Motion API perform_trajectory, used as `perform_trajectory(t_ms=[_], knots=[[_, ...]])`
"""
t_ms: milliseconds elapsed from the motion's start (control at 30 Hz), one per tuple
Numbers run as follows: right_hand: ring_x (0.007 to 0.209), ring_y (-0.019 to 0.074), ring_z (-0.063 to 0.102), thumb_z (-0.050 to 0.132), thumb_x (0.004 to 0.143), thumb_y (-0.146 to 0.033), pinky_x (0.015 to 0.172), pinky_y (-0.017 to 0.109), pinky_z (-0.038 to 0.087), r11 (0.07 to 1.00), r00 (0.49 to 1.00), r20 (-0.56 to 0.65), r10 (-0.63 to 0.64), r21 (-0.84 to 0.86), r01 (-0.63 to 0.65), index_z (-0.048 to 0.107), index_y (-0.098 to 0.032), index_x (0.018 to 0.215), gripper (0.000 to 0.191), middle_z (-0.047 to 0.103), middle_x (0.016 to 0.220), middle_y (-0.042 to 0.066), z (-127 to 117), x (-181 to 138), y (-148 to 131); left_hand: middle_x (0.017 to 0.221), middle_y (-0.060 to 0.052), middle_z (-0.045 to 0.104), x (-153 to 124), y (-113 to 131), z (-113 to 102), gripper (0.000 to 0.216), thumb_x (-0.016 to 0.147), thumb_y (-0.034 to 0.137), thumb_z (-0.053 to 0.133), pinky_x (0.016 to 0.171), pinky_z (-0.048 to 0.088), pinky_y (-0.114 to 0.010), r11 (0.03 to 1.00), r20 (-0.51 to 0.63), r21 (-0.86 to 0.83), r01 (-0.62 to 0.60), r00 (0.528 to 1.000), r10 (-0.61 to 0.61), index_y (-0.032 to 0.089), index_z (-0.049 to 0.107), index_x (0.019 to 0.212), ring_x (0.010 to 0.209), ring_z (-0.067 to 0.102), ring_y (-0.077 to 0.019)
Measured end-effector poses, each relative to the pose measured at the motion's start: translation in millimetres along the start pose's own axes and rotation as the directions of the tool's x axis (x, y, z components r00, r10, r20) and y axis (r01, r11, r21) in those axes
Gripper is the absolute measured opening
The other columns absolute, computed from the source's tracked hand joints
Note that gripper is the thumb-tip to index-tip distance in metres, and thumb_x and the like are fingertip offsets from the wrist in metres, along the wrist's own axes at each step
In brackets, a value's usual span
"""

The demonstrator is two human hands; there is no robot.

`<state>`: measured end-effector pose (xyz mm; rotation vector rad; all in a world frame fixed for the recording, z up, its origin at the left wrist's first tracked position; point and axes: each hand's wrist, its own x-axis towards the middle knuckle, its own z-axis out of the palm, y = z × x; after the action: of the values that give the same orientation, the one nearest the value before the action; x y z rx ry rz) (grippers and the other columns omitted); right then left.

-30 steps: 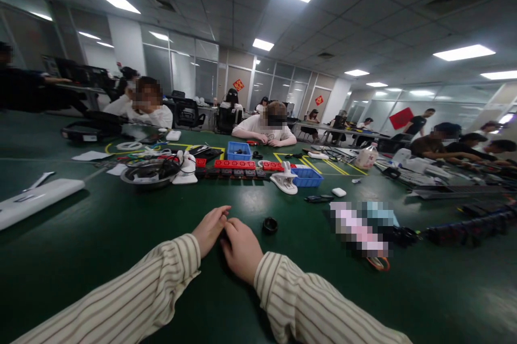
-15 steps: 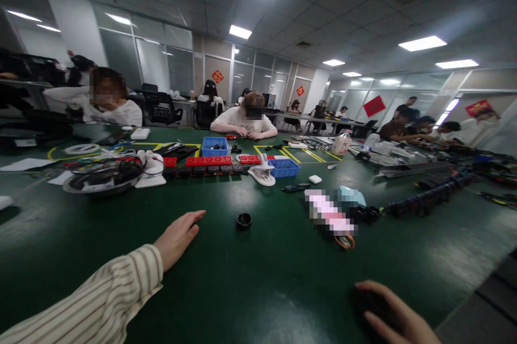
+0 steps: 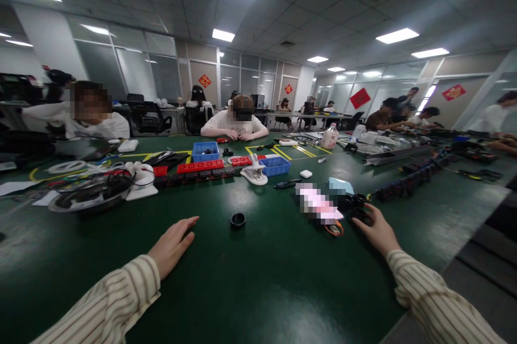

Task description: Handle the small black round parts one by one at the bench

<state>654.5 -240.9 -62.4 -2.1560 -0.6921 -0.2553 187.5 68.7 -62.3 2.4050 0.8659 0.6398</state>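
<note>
My left hand (image 3: 173, 246) lies on the green table (image 3: 258, 290) at the left, fingers stretched forward and holding nothing. A small round black cup-like piece (image 3: 238, 220) sits to its right, apart from the fingertips. Farther right, my right hand (image 3: 377, 230) is at a cluster of black parts (image 3: 352, 202), thumb and forefinger spread around its near side. Whether the fingers touch the parts is not clear. Just left of that hand lies a pink, blurred-out flat object (image 3: 317, 203) with an orange loop (image 3: 334, 229) at its end. A light-blue item (image 3: 340, 186) is behind it.
Across the table are red blocks in a row (image 3: 200, 166), blue bins (image 3: 205, 151), a white clamp stand (image 3: 254, 170) and a metal bowl of cables (image 3: 76, 205). A white case (image 3: 306, 174) and dark cable bundle (image 3: 407, 177) lie right. A person (image 3: 234, 120) sits opposite.
My right hand has moved forward from the near right edge to the black parts. My left hand has stayed on the table. The view has shifted slightly to the right.
</note>
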Motion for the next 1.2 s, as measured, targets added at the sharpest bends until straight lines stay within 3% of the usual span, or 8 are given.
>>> perform_trajectory(t_ms=[233,367,500,633,733,867,1033,1200], knots=[[0.089,0.0288,0.054,0.041,0.072,-0.056,0.081,0.045,0.043,0.993,0.963,-0.266,-0.027,0.104,0.056,0.05,-0.012,0.101,0.053,0.056,0.095,0.018,-15.9,-39.3,-48.7,0.115,-0.009,0.057,0.7,0.0,-0.1,0.053,0.087,0.05,0.025,0.095,0.038,-0.044,0.998,0.01,0.046,-0.049,0.999,0.049,0.018,0.046,0.123,0.109,0.051,-0.0249],[0.083,0.023,0.054,0.04,0.082,-0.044,0.075,0.037,0.045,0.93,0.942,-0.138,-0.307,0.164,0.328,0.052,-0.02,0.089,0.027,0.056,0.088,0.009,-7.2,-99.7,-136.0,0.116,-0.009,0.057,1.0,-2.1,1.5,0.054,0.086,0.051,0.027,0.096,0.038,-0.045,0.996,0.013,0.063,-0.062,0.998,0.061,0.016,0.046,0.123,0.11,0.05,-0.0251],[0.087,0.0223,0.051,0.048,0.081,-0.027,0.079,0.04,0.043,0.652,0.576,0.327,-0.749,0.208,0.729,0.055,-0.02,0.089,0.013,0.057,0.089,0.007,34.6,-147.7,-223.1,0.12,-0.009,0.055,1.7,-6.0,4.0,0.053,0.087,0.05,0.029,0.097,0.036,-0.044,0.994,-0.002,0.08,-0.072,0.997,0.072,0.017,0.046,0.123,0.112,0.048,-0.0241],[0.109,0.0312,0.042,0.061,0.073,-0.04,0.097,0.053,0.029,0.626,0.57,0.353,-0.742,0.061,0.778,0.05,-0.017,0.114,0.049,0.05,0.116,0.014,101.9,-153.5,-263.1,0.126,-0.01,0.052,2.6,-9.3,5.3,0.055,0.086,0.052,0.031,0.1,0.032,-0.046,0.98,0.027,0.182,-0.081,0.997,0.078,0.017,0.045,0.126,0.119,0.043,-0.0257],[0.11,0.0344,0.043,0.058,0.075,-0.043,0.098,0.059,0.022,0.654,0.601,0.396,-0.694,-0.002,0.757,0.052,-0.013,0.112,0.048,0.052,0.113,0.017,140.0,-146.8,-274.0,0.138,-0.01,0.04,2.3,-5.9,4.8,0.065,0.081,0.058,0.037,0.101,0.023,-0.056,0.93,0.108,0.367,-0.007,0.994,-0.035,0.019,0.039,0.132,0.129,0.028,-0.0349],[0.093,0.027,0.053,0.048,0.082,-0.022,0.083,0.047,0.045,0.682,0.575,0.493,-0.653,0.052,0.729,0.056,-0.012,0.105,0.026,0.058,0.1,0.015,149.1,-147.4,-275.8,0.143,-0.008,0.029,1.0,4.1,3.0,0.069,0.08,0.06,0.036,0.101,0.02,-0.059,0.877,0.185,0.48,0.025,0.974,-0.129,0.02,0.033,0.136,0.131,0.019,-0.0391],[0.116,0.0232,0.044,0.039,0.083,-0.014,0.095,0.038,0.043,0.559,0.366,0.517,-0.774,0.285,0.779,0.047,-0.02,0.123,0.041,0.049,0.127,0.009,106.3,-168.7,-242.3,0.145,-0.007,0.025,0.3,7.7,0.7,0.072,0.08,0.062,0.032,0.102,0.019,-0.058,0.868,0.224,0.496,0.018,0.963,-0.148,0.019,0.028,0.137,0.132,0.016,-0.0374],[0.12,0.0221,0.044,0.04,0.084,-0.016,0.094,0.036,0.045,0.542,0.308,0.54,-0.783,0.35,0.764,0.043,-0.026,0.129,0.046,0.048,0.13,0.008,48.5,-181.9,-178.7,0.145,-0.007,0.024,0.6,3.0,0.4,0.072,0.08,0.064,0.031,0.103,0.018,-0.058,0.884,0.233,0.468,0.019,0.962,-0.145,0.02,0.028,0.137,0.133,0.016,-0.036]])
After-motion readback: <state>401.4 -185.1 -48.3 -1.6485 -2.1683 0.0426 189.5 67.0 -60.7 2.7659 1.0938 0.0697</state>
